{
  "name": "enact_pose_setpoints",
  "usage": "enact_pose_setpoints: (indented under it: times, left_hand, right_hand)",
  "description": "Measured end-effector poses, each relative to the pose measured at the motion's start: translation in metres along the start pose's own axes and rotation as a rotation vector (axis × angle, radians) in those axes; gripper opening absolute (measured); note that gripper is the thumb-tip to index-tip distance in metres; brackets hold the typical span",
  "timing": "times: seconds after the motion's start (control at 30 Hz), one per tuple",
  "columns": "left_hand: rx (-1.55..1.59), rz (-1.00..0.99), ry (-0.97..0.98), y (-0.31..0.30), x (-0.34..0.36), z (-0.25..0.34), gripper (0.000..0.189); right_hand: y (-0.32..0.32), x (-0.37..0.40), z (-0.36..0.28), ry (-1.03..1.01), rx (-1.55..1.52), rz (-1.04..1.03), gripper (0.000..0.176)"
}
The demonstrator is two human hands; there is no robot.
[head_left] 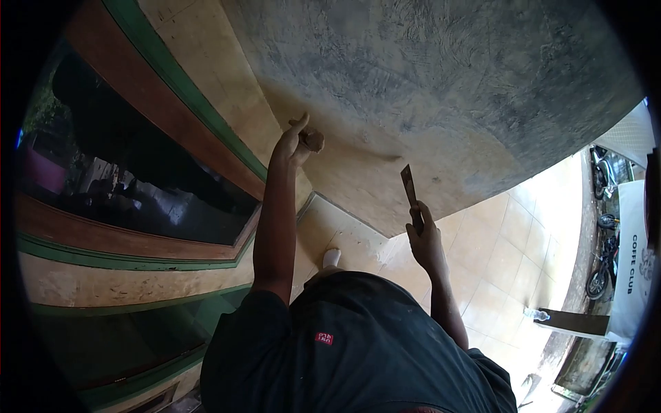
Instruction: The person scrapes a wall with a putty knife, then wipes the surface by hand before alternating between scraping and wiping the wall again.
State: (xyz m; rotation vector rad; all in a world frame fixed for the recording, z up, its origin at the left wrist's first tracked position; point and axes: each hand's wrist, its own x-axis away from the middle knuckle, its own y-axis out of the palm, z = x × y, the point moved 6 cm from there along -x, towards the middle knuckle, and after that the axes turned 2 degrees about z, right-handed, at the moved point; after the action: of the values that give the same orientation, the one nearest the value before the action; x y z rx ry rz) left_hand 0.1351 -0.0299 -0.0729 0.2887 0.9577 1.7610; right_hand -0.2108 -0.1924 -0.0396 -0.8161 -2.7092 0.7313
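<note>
My left hand (290,143) is raised near the wall corner, closed around a rough brown lump (314,142), with one finger sticking out past it. What the lump is made of, I cannot tell. In my right hand (427,239) is a putty knife (409,186), gripped by its dark handle, its flat blade pointing up toward the wall. The wall (441,82) in front is dark grey and streaky above, with a smoother tan area lower down, around both hands.
A window (138,158) with a brown and green frame stands on the left. Below is a tiled floor (492,241), with my foot (332,258) near the corner. Off to the right are a plastic bottle (536,314), a white lettered banner (630,255) and parked motorcycles (603,268).
</note>
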Motion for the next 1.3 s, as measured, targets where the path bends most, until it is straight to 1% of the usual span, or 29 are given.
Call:
enact_pose_setpoints:
  times: [0.07, 0.1, 0.13, 0.17, 0.2, 0.27, 0.3, 0.37, 0.4, 0.47, 0.5, 0.53, 0.6, 0.63, 0.67, 0.73, 0.8, 0.83, 0.87, 0.9, 0.93, 0.97, 1.0, 1.03, 1.07, 1.13, 1.2, 1.27, 1.3]
  left_hand:
    - [0.017, 0.427, 0.003, 0.008, 0.002, -0.006, 0.017]
    - [0.018, 0.417, 0.006, 0.012, 0.000, -0.011, 0.017]
    - [-0.119, 0.564, 0.077, 0.009, 0.004, -0.009, 0.014]
    - [-0.258, 0.713, 0.148, 0.006, 0.010, -0.005, 0.015]
    - [-0.256, 0.710, 0.150, 0.006, 0.012, -0.005, 0.015]
    - [-0.216, 0.841, 0.222, -0.001, 0.027, 0.007, 0.019]
    - [-0.216, 0.840, 0.223, -0.016, 0.032, 0.011, 0.019]
    - [-0.500, 1.142, 0.496, -0.056, 0.053, 0.038, 0.024]
    - [-0.502, 1.139, 0.501, -0.044, 0.044, 0.043, 0.024]
    - [-0.682, 1.476, 0.815, 0.005, 0.039, 0.060, 0.033]
    - [-0.881, 1.471, 0.868, 0.003, 0.017, 0.055, 0.034]
    - [-1.083, 1.455, 0.917, 0.003, -0.004, 0.045, 0.036]
    - [-1.106, 1.355, 0.958, 0.040, -0.053, -0.013, 0.040]
    - [-1.005, 1.384, 1.040, 0.067, -0.062, -0.038, 0.040]
    - [-1.006, 1.283, 0.880, 0.113, -0.059, -0.055, 0.038]
    - [-1.052, 1.042, 0.967, 0.125, -0.060, -0.116, 0.036]
    - [-1.272, 0.893, 0.964, 0.159, -0.047, -0.147, 0.035]
    - [-1.278, 0.903, 0.963, 0.153, -0.042, -0.145, 0.035]
    - [-1.306, 0.875, 0.953, 0.144, -0.043, -0.139, 0.036]
    - [-1.329, 0.844, 0.943, 0.135, -0.046, -0.131, 0.036]
    - [-1.393, 0.901, 1.052, 0.128, -0.045, -0.108, 0.034]
    - [-1.352, 1.059, 1.116, 0.094, -0.046, -0.090, 0.031]
    - [-1.068, 1.198, 0.927, 0.070, -0.049, -0.057, 0.032]
    - [-0.782, 1.306, 0.724, 0.053, -0.051, -0.042, 0.033]
    - [-0.777, 1.293, 0.724, 0.056, -0.057, -0.041, 0.033]
    - [-0.696, 1.418, 0.801, 0.065, -0.065, -0.040, 0.033]
    - [-1.038, 1.212, 0.807, 0.102, -0.066, -0.087, 0.033]
    - [-1.293, 1.056, 0.949, 0.138, -0.048, -0.147, 0.033]
    - [-1.275, 0.953, 0.714, 0.143, -0.037, -0.173, 0.032]
  right_hand:
    - [-0.010, 0.001, 0.001, 0.008, 0.018, 0.019, 0.054]
    - [-0.014, 0.002, -0.001, 0.063, 0.020, -0.007, 0.054]
    - [-0.016, 0.003, 0.000, 0.120, 0.022, -0.034, 0.055]
    - [-0.018, 0.004, 0.000, 0.119, 0.025, -0.031, 0.055]
    - [-0.018, 0.004, 0.002, 0.133, 0.022, -0.042, 0.055]
    - [-0.018, 0.006, 0.005, 0.145, 0.020, -0.056, 0.055]
    - [-0.016, 0.007, 0.005, 0.133, 0.033, -0.064, 0.055]
    - [-0.015, 0.011, 0.003, 0.134, 0.037, -0.083, 0.055]
    - [-0.015, 0.013, 0.000, 0.129, 0.035, -0.081, 0.055]
    - [-0.014, 0.018, -0.003, 0.135, 0.007, -0.107, 0.055]
    - [-0.015, 0.021, -0.005, 0.069, 0.017, -0.082, 0.054]
    - [-0.016, 0.024, -0.003, 0.071, 0.014, -0.076, 0.054]
    - [-0.020, 0.029, 0.001, 0.075, -0.011, -0.063, 0.052]
    - [-0.023, 0.033, 0.003, 0.074, -0.015, -0.054, 0.052]
    - [-0.028, 0.036, 0.007, 0.104, -0.035, -0.042, 0.052]
    - [-0.036, 0.041, 0.022, 0.129, -0.053, -0.034, 0.052]
    - [-0.038, 0.048, 0.045, 0.172, -0.160, -0.008, 0.053]
    - [-0.042, 0.052, 0.049, 0.233, -0.157, -0.032, 0.053]
    - [-0.044, 0.053, 0.058, 0.228, -0.156, -0.035, 0.053]
    - [-0.049, 0.056, 0.066, 0.130, -0.114, 0.007, 0.055]
    - [-0.055, 0.059, 0.069, 0.035, -0.072, 0.052, 0.056]
    - [-0.063, 0.064, 0.064, 0.033, -0.069, 0.060, 0.056]
    - [-0.070, 0.071, 0.061, 0.145, -0.114, 0.048, 0.054]
    - [-0.075, 0.078, 0.063, 0.260, -0.160, 0.036, 0.053]
    - [-0.080, 0.084, 0.065, 0.259, -0.161, 0.050, 0.053]
    - [-0.086, 0.095, 0.078, 0.303, -0.130, 0.083, 0.054]
    - [-0.082, 0.099, 0.097, 0.315, -0.144, 0.097, 0.055]
    - [-0.078, 0.101, 0.102, 0.239, -0.166, 0.108, 0.054]
    - [-0.078, 0.101, 0.092, 0.192, -0.160, 0.100, 0.054]
